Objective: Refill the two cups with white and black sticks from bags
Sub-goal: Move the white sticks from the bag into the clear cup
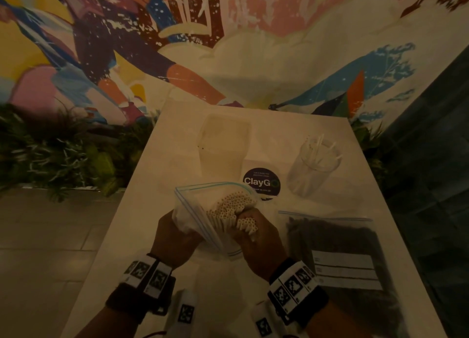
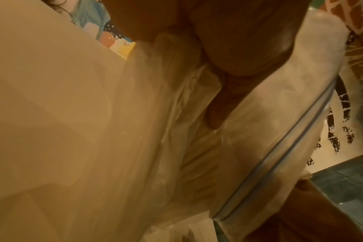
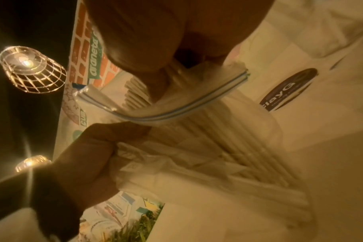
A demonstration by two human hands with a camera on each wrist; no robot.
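Hands met over the open zip-top bag (image 1: 203, 223) at the white table's (image 1: 291, 129) six-o'clock side. The left hand (image 1: 175, 236) gripped the bag's bunched plastic, fingers curled round it; the right hand (image 1: 258, 238) reached into the mouth, fingers closed round a bundle of white sticks (image 1: 236, 205). At two o'clock stood a clear cup (image 1: 313, 166) with a few white sticks inside. At twelve o'clock stood a taller, pale cup (image 1: 223, 144). The bag of black sticks (image 1: 340, 251) lay flat at four o'clock. A round ClayGo sticker (image 1: 261, 182) sat between the cups.
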